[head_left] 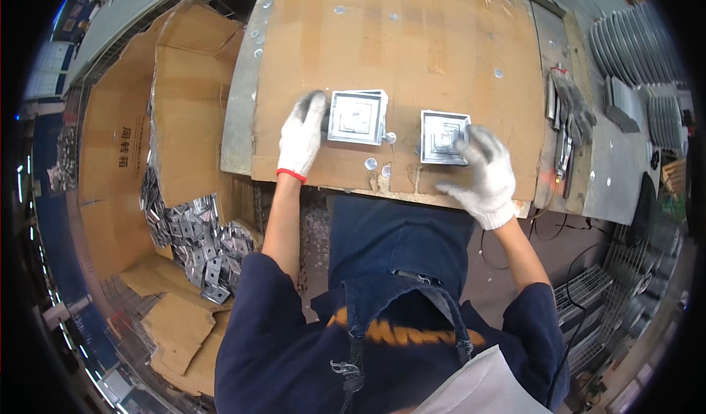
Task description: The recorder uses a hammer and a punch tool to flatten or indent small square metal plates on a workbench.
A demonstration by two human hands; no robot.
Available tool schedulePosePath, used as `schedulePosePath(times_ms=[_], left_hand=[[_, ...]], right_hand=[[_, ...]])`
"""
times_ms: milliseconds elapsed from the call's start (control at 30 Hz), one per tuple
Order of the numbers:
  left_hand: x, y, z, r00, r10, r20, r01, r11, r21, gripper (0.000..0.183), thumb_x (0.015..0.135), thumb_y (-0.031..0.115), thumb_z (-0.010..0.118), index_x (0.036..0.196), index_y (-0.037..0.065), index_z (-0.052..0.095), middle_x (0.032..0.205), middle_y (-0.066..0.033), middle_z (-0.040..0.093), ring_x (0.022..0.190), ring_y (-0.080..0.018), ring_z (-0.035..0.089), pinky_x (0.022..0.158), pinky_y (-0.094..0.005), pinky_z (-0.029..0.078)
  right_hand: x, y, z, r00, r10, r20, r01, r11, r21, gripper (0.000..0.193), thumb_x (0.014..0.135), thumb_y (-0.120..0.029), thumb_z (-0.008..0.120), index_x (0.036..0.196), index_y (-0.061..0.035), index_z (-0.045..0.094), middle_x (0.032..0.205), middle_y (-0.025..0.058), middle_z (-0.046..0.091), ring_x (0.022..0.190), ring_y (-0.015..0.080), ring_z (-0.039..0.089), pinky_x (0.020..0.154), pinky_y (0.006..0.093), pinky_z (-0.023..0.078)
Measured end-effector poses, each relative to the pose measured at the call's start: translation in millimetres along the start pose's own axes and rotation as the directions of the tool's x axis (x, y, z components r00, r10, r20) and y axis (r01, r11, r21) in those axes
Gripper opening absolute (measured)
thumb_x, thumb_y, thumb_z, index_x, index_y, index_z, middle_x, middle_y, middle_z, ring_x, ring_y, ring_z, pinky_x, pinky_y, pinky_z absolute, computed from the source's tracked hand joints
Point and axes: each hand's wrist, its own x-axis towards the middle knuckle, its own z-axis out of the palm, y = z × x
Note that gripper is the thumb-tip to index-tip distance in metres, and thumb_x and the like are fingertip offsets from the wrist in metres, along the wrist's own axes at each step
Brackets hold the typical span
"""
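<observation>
Two square metal pieces with stepped, nested rims lie on the cardboard-covered bench. The left metal piece (356,118) looks like a stack, with another edge showing slightly askew beneath it. Beside its left edge is my left hand (301,136), in a white glove with a red cuff, fingers extended and darkened at the tips. The right metal piece (443,139) sits a little nearer to me. My right hand (485,175), also gloved in white, hovers at that piece's right edge with thumb and fingers spread; whether a fingertip touches it, I cannot tell.
A cardboard sheet (397,54) covers the bench, with several small round metal discs scattered on it. To the left, a large carton (121,149) stands by a heap of small metal parts (198,241). Hand tools (565,145) and stacked metal plates (634,43) are at the right.
</observation>
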Motion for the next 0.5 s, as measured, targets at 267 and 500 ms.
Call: schedulePosePath(times_ms=[267,500], left_hand=[[11,27,22,0.988,0.152,0.014,-0.151,0.957,0.246,0.074,0.108,0.065,0.053,0.149,0.004,0.064,0.143,-0.0204,0.071,0.136,-0.0354,0.065,0.117,-0.041,0.046],[-13,62,29,0.986,0.059,0.158,-0.106,0.945,0.31,0.103,0.088,0.063,0.08,0.163,0.001,0.047,0.159,-0.0266,0.056,0.148,-0.0398,0.054,0.126,-0.0426,0.039]], right_hand=[[22,10,5,0.787,0.481,0.387,-0.462,0.874,-0.147,0.141,0.061,-0.039,0.103,0.172,-0.0056,0.023,0.14,0.0239,0.065,0.13,0.0391,0.065,0.108,0.0462,0.055],[60,-2,-27,0.955,0.118,0.271,-0.037,0.958,-0.284,0.139,0.056,-0.047,0.104,0.168,-0.0059,0.031,0.153,0.0254,0.054,0.141,0.0433,0.056,0.119,0.0513,0.046]])
